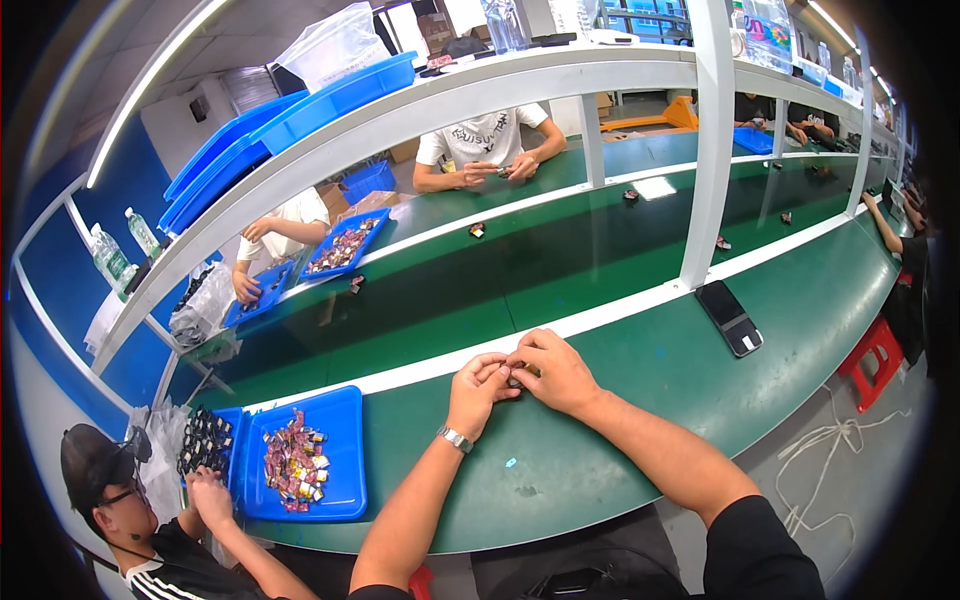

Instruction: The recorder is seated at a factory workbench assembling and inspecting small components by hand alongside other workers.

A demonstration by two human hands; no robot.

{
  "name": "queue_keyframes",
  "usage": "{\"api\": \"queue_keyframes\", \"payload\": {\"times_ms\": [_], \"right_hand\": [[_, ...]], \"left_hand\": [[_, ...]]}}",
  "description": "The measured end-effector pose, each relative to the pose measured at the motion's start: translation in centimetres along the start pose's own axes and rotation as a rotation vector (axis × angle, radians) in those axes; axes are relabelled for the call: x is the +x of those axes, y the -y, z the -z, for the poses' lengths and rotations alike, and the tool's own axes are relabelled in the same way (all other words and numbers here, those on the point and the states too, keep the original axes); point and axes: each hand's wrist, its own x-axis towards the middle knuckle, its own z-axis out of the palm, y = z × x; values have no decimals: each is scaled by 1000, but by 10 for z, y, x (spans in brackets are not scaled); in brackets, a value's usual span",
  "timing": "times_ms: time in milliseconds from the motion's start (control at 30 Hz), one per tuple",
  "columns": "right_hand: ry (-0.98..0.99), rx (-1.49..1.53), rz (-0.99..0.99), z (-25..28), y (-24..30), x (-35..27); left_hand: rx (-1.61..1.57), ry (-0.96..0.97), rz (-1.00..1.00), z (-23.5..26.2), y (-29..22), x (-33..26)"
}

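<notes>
My left hand (478, 392), with a metal-banded watch at its wrist, and my right hand (556, 372) meet over the near green bench. Their fingertips are pinched together around a small dark piece (514, 380); most of it is covered by the fingers, so its kind cannot be made out. To the left of my forearm stands a blue tray (350, 440) with a heap of small pink, yellow and silver electronic pieces (296, 462). A black phone (729, 318) lies on the bench to the right of my hands.
Beyond a white rail runs a dark green conveyor belt (440, 325) carrying scattered small pieces. A white post (708, 150) rises right of centre. At left a person (110, 500) handles black parts (208, 440). Others work across the belt. A red stool (873, 365) stands at right.
</notes>
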Motion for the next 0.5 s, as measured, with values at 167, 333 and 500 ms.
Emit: {"api": "queue_keyframes", "payload": {"times_ms": [167,333,500], "right_hand": [[12,284,-292,2,2,1],[16,294,-325,-4,4,-2],[23,314,-372,-4,7,-3]], "left_hand": [[54,-25,-16,-2,0,-2],[107,-24,-21,-3,1,-3],[133,-9,-17,2,5,-3]]}}
